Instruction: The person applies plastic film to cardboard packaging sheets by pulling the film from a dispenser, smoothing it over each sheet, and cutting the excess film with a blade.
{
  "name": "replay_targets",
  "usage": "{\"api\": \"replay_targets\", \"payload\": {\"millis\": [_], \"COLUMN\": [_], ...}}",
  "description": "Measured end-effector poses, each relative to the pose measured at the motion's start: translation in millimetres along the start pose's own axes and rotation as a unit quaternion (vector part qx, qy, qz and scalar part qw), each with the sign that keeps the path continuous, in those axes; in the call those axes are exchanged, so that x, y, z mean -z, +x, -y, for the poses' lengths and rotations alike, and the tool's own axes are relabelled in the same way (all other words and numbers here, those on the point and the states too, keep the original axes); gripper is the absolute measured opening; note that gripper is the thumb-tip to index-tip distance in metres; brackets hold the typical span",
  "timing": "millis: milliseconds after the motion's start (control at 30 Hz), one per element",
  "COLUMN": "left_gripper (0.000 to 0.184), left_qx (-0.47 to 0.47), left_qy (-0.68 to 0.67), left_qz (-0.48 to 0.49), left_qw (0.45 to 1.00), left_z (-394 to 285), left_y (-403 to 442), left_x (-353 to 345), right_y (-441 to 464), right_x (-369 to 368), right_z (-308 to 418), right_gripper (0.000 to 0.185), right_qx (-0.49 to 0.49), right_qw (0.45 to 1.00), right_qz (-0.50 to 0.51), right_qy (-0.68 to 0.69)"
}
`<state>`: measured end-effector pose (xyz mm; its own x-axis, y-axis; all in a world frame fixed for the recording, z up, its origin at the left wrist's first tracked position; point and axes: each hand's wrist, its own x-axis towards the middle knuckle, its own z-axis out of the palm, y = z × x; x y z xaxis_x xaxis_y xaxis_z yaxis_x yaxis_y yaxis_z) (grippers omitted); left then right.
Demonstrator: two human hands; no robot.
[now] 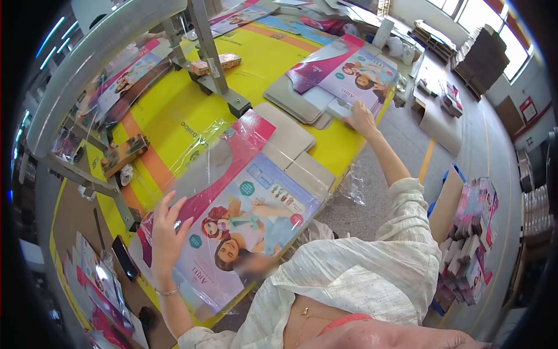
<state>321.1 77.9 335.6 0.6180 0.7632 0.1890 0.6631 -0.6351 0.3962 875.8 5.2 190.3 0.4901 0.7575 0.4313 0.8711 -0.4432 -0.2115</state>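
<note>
My left hand is over the left edge of a large printed cardboard sheet, its fingers spread and nothing held. Clear plastic film covers part of that sheet, which lies on the yellow table. Farther up on the right, my right hand is at the lower edge of a second printed sheet. Its fingers are bent around a pale, flat object that I cannot make out. Grey unprinted flaps extend between the two sheets.
A metal frame with a roll of clear film stands at the left. Wrapped blocks rest near it. A black phone-like object is at lower left. Stacked printed pieces are at the right, beyond the table.
</note>
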Motion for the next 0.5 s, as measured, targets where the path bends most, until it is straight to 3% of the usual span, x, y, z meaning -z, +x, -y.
{"api": "replay_targets", "payload": {"millis": [100,200,300,367,467,500], "left_gripper": [0.039,0.038,0.037,0.027,0.023,0.021], "left_qx": [-0.029,-0.035,-0.033,-0.043,-0.065,-0.069], "left_qy": [-0.011,-0.025,-0.011,0.009,-0.03,-0.048], "left_qz": [-0.004,-0.023,-0.032,-0.07,-0.072,-0.074], "left_qw": [1.0,0.999,0.999,0.997,0.995,0.994], "left_z": [-9,-11,-9,-10,-14,-16], "left_y": [4,2,-3,-7,1,4], "left_x": [-5,-7,-6,-6,-11,-10], "right_y": [5,9,15,22,37,49], "right_x": [-1,20,2,-4,11,5], "right_z": [-4,2,-21,-37,-35,-42], "right_gripper": [0.047,0.048,0.046,0.037,0.025,0.021], "right_qx": [-0.067,-0.067,-0.048,-0.063,-0.037,-0.001], "right_qw": [0.994,0.989,0.993,0.976,0.991,0.997], "right_qz": [0.081,0.125,0.106,0.099,0.027,-0.055], "right_qy": [0.004,0.038,0.033,0.184,0.125,0.057]}}
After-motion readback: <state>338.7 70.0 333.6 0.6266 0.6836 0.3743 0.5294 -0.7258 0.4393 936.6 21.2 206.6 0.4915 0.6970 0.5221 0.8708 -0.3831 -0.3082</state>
